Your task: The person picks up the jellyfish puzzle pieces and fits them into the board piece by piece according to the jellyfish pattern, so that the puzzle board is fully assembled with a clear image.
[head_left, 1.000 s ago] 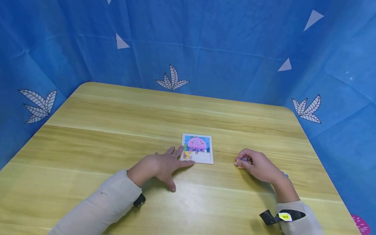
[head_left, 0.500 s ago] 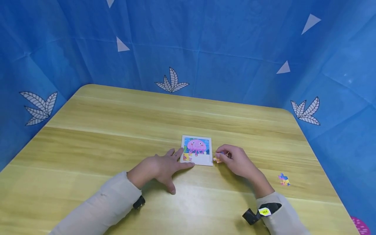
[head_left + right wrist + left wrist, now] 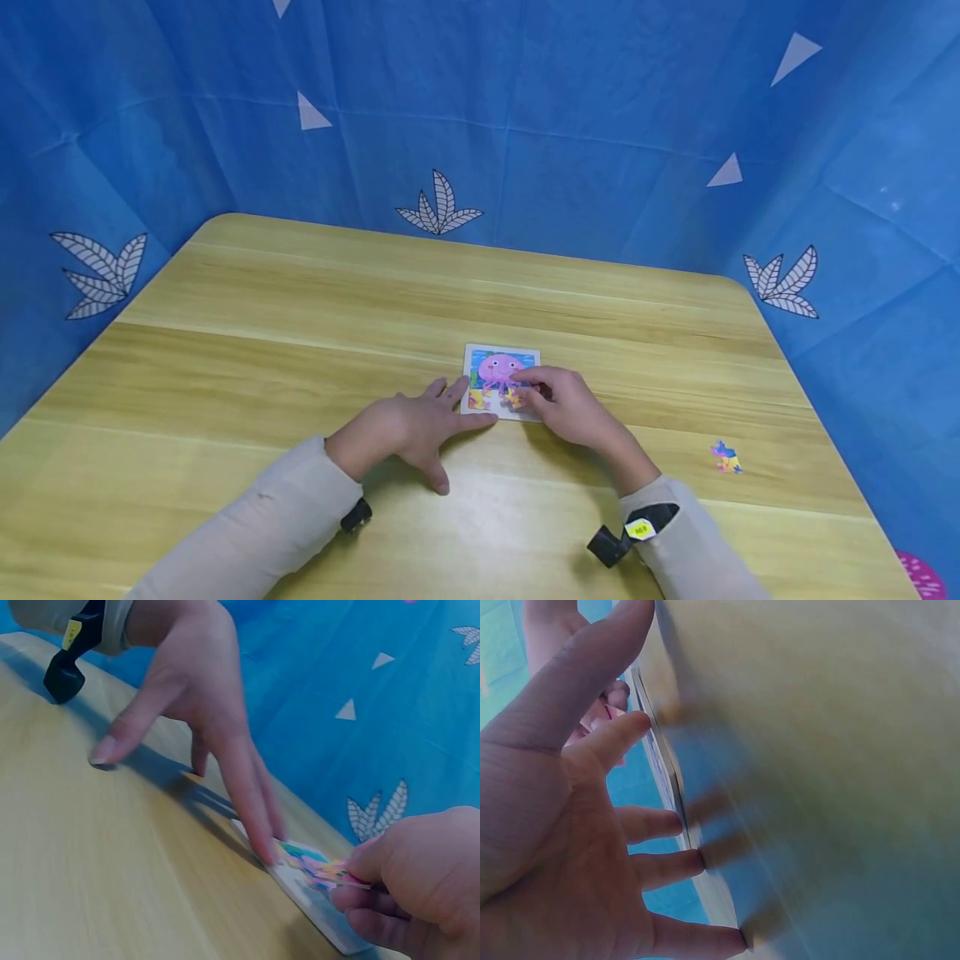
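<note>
A small square jigsaw puzzle [image 3: 502, 367] in a white frame, with a pink jellyfish picture, lies on the table. My left hand [image 3: 416, 425] spreads its fingers against the frame's left and front edges. Thumb and fingers of my right hand [image 3: 566, 406] pinch a yellow and pink jigsaw piece [image 3: 512, 397] over the white lower part of the puzzle. In the right wrist view that piece [image 3: 341, 879] is tilted close over the frame [image 3: 322, 922]. The right fingers hide the frame's right side. Bare white shows to the left of the piece.
One loose blue, pink and yellow jigsaw piece [image 3: 726, 457] lies on the table to the right. The wood-grain table [image 3: 300, 283] has a blue printed curtain [image 3: 570, 125] behind it and at its sides. Both wrists wear black camera straps.
My right hand has carried the pinched piece leftward from the right side of the table to above the frame, uncovering the loose piece. The left hand stays at the frame.
</note>
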Available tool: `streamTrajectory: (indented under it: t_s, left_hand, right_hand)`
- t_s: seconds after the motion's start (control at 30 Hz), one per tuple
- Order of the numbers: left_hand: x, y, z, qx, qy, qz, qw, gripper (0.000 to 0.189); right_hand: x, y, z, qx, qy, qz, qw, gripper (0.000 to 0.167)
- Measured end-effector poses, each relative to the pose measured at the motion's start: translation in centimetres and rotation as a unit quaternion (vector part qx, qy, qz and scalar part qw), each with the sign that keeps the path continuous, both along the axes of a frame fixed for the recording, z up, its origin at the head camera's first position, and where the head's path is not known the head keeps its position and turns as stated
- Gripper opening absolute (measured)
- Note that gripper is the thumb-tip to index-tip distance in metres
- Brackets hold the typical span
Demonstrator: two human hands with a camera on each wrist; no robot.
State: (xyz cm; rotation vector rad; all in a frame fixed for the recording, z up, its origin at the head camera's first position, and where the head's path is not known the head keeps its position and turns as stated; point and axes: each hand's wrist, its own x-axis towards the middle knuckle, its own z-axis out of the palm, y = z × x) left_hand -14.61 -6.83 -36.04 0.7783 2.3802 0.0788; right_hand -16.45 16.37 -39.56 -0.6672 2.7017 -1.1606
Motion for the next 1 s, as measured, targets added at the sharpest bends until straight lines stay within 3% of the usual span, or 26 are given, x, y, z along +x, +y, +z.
streamTrajectory:
  t_s: [0.57, 1.0]
  left_hand:
    - [0.1, 0.1, 0.1, 0.000, -0.003, 0.002, 1.0000, 0.098]
    - [0.1, 0.0, 0.2, 0.004, -0.004, 0.003, 1.0000, 0.097]
  right_hand:
    - [-0.2, -2.5, -0.7, -0.029, -0.046, -0.062, 0.9966, 0.008]
    - [-1.2, -3.0, -0.4, 0.042, -0.077, -0.077, 0.9932, 0.009]
